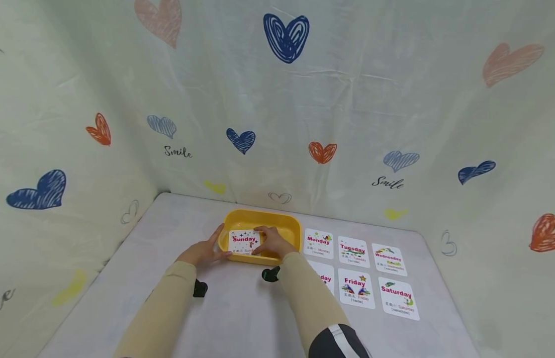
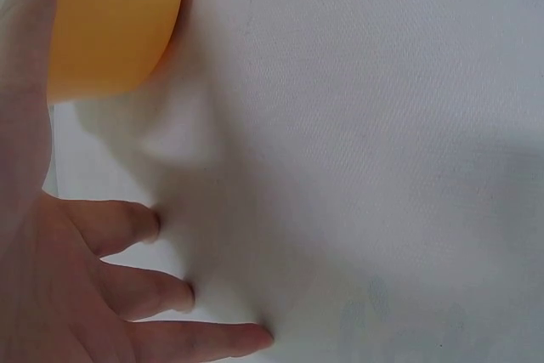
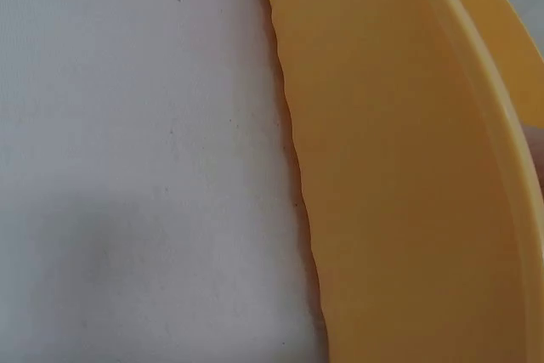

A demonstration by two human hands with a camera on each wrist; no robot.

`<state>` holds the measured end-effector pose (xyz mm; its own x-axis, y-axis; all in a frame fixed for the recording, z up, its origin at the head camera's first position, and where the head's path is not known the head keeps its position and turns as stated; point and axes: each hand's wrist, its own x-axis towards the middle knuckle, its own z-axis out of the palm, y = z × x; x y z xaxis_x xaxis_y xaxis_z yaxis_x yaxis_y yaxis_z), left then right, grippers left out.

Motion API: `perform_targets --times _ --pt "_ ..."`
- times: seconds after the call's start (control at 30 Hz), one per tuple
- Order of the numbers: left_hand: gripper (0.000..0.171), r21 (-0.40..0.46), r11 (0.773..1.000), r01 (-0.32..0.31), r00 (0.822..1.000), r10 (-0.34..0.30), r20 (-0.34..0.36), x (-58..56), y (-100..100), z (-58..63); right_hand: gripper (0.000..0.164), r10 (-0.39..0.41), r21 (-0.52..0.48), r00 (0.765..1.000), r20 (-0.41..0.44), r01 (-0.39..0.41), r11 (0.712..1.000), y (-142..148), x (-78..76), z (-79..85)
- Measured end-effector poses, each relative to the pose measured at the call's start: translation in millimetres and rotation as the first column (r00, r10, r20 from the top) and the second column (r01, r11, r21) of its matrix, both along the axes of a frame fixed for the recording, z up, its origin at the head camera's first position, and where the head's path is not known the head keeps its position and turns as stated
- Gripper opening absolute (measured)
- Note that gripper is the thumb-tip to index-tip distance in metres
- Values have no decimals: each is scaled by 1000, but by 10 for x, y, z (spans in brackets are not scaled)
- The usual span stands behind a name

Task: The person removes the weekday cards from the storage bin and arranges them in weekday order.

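Note:
A yellow plastic tray (image 1: 290, 229) stands near the back edge of the table. Inside lies a white card (image 1: 238, 247) printed "Sunday". My right hand (image 1: 274, 242) reaches into the tray and grips the card's right side between thumb and fingers. At the tray's left end, my left hand (image 1: 205, 251) touches its corner, thumb along the front and a finger along the side. Seen from the left wrist, three spread fingers (image 2: 140, 291) rest on the table beside the tray (image 2: 119, 23). The tray wall (image 3: 408, 167) hides most of my right hand in the right wrist view.
Right of the tray, two rows of weekday cards lie face up, among them Monday (image 1: 318, 247), Tuesday (image 1: 354, 259), Wednesday (image 1: 389, 266), Friday (image 1: 356, 297) and Saturday (image 1: 399, 306). My right forearm partly covers another card (image 1: 324, 271). A heart-printed curtain (image 1: 277, 99) hangs behind the table.

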<state>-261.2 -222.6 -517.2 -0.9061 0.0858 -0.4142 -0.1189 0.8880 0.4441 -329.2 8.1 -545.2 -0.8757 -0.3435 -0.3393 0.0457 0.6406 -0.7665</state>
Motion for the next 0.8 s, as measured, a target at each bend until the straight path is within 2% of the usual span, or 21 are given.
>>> perform_targets --times 0.27,0.53,0.8 --pt "103 -5 1000 0 1000 0 -14 -7 15 -27 79 62 74 998 -24 -60 995 2 -36 28" --pt "101 -12 1000 6 1000 -6 -27 23 37 46 83 48 118 999 4 -48 992 -20 -10 150" --pt "101 -16 1000 11 999 -12 -30 9 10 44 86 47 136 999 15 -48 990 -58 -35 182"
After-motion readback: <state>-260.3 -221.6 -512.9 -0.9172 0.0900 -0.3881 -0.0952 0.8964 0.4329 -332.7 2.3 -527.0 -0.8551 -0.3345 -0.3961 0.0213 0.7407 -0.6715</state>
